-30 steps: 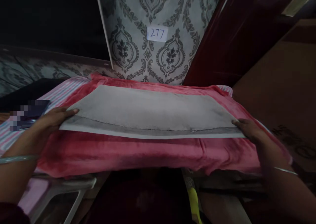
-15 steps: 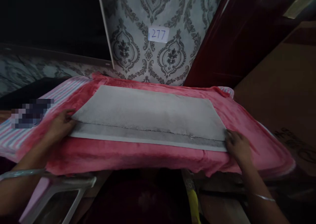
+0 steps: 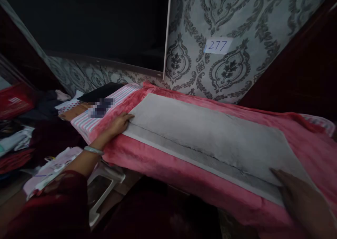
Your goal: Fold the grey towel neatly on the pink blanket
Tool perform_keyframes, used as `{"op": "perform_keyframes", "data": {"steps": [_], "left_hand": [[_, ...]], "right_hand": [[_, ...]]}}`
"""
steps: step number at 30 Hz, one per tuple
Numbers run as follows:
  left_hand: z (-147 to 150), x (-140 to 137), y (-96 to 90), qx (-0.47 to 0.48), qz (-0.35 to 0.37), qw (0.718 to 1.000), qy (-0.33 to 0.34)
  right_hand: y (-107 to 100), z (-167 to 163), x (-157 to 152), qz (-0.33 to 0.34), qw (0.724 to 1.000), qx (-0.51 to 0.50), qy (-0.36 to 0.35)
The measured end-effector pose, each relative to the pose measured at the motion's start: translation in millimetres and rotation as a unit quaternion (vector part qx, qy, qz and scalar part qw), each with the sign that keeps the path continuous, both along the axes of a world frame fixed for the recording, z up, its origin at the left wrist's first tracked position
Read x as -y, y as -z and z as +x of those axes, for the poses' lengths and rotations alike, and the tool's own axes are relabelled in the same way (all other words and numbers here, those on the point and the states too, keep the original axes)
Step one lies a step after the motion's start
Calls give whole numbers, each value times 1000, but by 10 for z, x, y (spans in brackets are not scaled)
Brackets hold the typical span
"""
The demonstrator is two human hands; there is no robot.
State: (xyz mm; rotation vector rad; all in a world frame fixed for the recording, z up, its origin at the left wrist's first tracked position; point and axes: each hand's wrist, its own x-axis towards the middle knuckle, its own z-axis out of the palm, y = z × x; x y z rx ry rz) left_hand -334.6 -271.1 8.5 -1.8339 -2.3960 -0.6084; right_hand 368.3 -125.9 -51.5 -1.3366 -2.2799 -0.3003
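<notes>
A grey rectangular cloth (image 3: 200, 133) lies spread on a red-pink plush blanket (image 3: 168, 158). Its near edge is folded over into a long strip, and a dark line runs along the fold. My left hand (image 3: 119, 123) rests on the cloth's left end by the fold, fingers stretched out. At the other end my right hand (image 3: 297, 191) lies over the near right part of the cloth, fingers extended and palm down; it is slightly blurred, and its thumb side is hard to make out.
Striped fabric (image 3: 84, 123) shows under the blanket at the left, with a pixelated dark item (image 3: 102, 108) on it. A television (image 3: 105, 24) is behind. Below my left arm stands a white plastic stool (image 3: 107, 182). Piled clothes (image 3: 47, 109) lie far left.
The view has turned left, so the cloth appears farther right and slanted. My right hand has gone from gripping the right edge to lying flat on the cloth; my left hand's fingers have straightened.
</notes>
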Motion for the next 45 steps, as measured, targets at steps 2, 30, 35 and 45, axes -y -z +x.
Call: {"op": "perform_keyframes", "data": {"steps": [2,30,35,45], "left_hand": [[-16,28,3,-1,-2,1000,13],[32,405,-203,95,26,995,-22],[50,373,-152,56,17,998,6],[72,451,-238,89,46,994,-37]], "right_hand": [[33,-9,-32,8,999,-11,-34],[-28,157,375,-83,993,-89,4],[24,117,370,-54,994,-86,29],[-126,127,422,-83,984,-144,66]]}}
